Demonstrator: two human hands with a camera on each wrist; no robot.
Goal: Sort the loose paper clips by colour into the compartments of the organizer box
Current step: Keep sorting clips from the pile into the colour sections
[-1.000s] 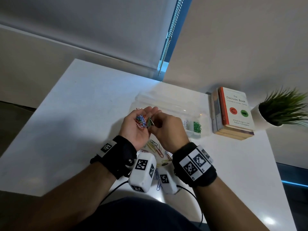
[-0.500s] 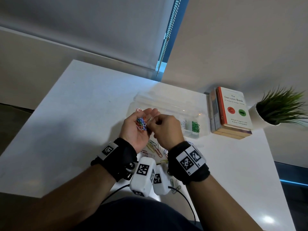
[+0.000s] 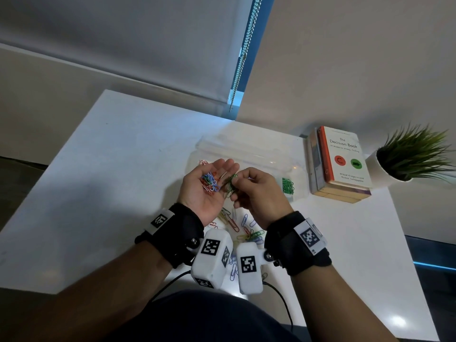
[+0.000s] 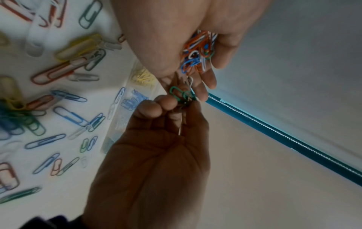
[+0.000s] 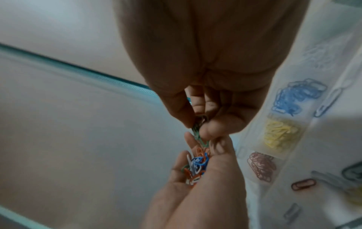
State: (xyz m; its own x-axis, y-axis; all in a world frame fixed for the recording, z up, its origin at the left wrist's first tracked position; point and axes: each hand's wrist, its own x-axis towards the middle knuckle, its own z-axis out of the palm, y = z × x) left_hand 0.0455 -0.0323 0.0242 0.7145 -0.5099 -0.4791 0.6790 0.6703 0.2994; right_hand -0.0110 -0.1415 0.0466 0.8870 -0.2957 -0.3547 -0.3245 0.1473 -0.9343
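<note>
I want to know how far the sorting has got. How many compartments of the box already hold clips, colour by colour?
Red clips: 1
Yellow clips: 1
Blue clips: 1
White clips: 1
Green clips: 1
Total: 5 compartments

An office or study corner — white desk (image 3: pixel 123 156), stacked books (image 3: pixel 338 166), potted plant (image 3: pixel 414 156), roller blind (image 3: pixel 123 40).

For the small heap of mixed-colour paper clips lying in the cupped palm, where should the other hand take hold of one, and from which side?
Pinch one rounded wire loop sticking out at the edge of the small heap of mixed-colour paper clips, coming from above. The left hand lies palm up, cupping them, so only the top is free. They lie tangled, so a loop at the fingers' side should probably free easiest, as the right hand pinches the green paper clips.
</note>
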